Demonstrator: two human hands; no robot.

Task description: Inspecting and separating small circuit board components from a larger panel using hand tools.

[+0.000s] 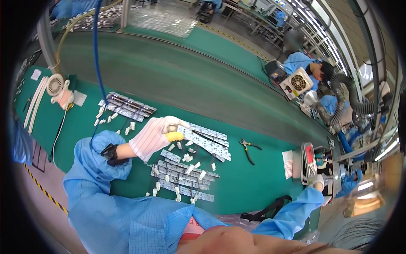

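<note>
My left hand [154,134], in a striped white glove with yellow finger covers, is closed on the left end of a pale circuit board strip [207,144]. That strip lies over other strips, with white connectors on short dark wires around it. Nearer to me rests a second group of board strips [182,175] with more connectors. A black wrist strap [111,154] circles my left wrist. Far to the right, my gloved right hand [318,183] is at a metal tray [297,169] holding something red; its fingers are too small and partly hidden to read.
Black-and-yellow pliers [249,150] lie on the green mat right of the strips. Another stack of strips [127,106] sits back left, near a small fan [55,85] and a hanging blue cord [97,51]. A printed sheet [288,164] lies beside the tray. A co-worker [300,63] is across the conveyor.
</note>
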